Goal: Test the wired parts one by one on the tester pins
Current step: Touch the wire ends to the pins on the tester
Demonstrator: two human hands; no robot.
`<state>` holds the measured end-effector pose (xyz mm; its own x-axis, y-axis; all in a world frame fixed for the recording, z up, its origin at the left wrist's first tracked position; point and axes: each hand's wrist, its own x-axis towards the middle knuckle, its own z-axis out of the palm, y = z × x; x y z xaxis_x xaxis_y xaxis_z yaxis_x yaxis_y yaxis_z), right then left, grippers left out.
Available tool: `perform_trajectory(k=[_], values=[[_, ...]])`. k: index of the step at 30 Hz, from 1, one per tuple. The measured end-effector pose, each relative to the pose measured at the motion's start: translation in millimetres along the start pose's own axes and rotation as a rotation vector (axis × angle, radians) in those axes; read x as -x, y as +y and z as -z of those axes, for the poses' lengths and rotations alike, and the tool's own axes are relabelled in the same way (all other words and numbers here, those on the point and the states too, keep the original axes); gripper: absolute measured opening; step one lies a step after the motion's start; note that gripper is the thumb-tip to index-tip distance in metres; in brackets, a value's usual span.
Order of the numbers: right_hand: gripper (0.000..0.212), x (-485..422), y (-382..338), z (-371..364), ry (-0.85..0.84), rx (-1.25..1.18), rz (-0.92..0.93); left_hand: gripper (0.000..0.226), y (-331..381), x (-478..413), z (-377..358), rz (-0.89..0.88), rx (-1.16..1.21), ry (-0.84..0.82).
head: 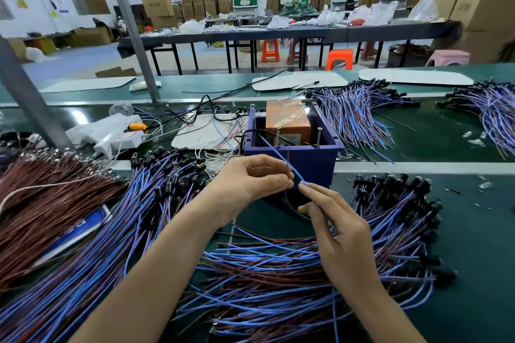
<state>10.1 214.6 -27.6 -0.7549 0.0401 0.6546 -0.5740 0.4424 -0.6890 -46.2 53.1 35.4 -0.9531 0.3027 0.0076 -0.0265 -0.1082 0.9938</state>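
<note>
Head view: green bench point(459, 245) strewn with wire bundles point(278, 273), cartons point(487, 2) behind.

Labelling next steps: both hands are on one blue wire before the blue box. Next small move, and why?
Probably ease the thin blue insulated wire forward until its far end meets the left upright metal screw pin in the blue plastic tester box. Left hand and right hand both hold it; its tip lies near that pin, contact unclear.

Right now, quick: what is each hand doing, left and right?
Left hand: pinches the blue wire.
Right hand: index fingertip touches that wire's end; grip cannot be told.
</note>
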Motion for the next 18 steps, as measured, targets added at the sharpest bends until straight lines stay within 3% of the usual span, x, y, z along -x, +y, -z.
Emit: perform_trajectory(k=[6,14,18], values=[[0.032,1.2,3.5,3.0,0.128,-0.093,-0.275,0.022,-6.9,-8.7,0.4,-0.027,0.139,0.235],[0.031,3.9,5.0,0.6,0.178,-0.120,-0.383,0.025,-13.2,-12.5,1.1,0.027,-0.068,0.172],[0.032,6.1,4.6,-0.7,0.234,-0.129,-0.388,0.027,-16.3,-11.3,-0.8,0.065,-0.025,0.058]])
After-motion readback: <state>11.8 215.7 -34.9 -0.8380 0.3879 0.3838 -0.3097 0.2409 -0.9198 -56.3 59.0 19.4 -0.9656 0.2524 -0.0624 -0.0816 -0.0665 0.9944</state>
